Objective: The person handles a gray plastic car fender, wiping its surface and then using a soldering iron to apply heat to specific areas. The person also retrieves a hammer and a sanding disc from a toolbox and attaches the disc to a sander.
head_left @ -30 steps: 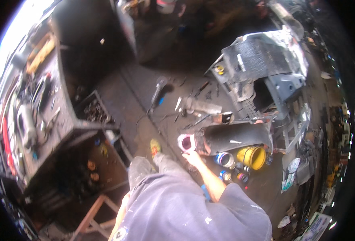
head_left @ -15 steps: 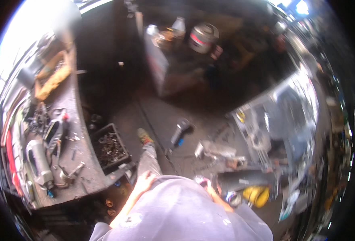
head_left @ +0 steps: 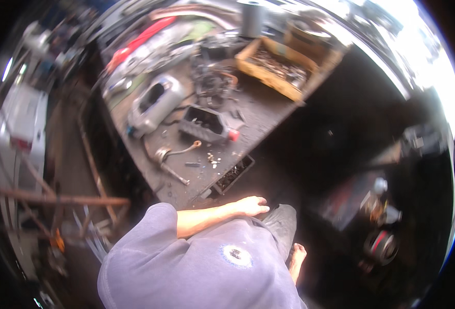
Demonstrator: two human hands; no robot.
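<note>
My left hand (head_left: 250, 206) hangs in front of my waist, near the workbench's (head_left: 268, 121) closest corner, with fingers loosely stretched and nothing in them. Low on my right side, my right hand (head_left: 299, 252) is partly visible; blur and shadow hide its fingers. On the bench lie a cut-open silver plastic container (head_left: 158, 103) and a cut-open dark jug (head_left: 204, 125) with a red cap and small parts inside. Nearer me is a metal tool with a curved handle (head_left: 178, 152), beside small scattered bits. My hands touch none of these.
A yellow box (head_left: 268, 67) of small metal pieces sits at the bench's far end, near a grey cylinder (head_left: 251, 20). A dark tray (head_left: 232, 175) stands below the edge. Rusty metal bars (head_left: 57, 198) stand left; a paint-can-like tin (head_left: 382, 246) is at right.
My view has swung left, bringing the bench from the left side to the front. The tin and bottles now appear at the lower right. My left hand stays near my waist.
</note>
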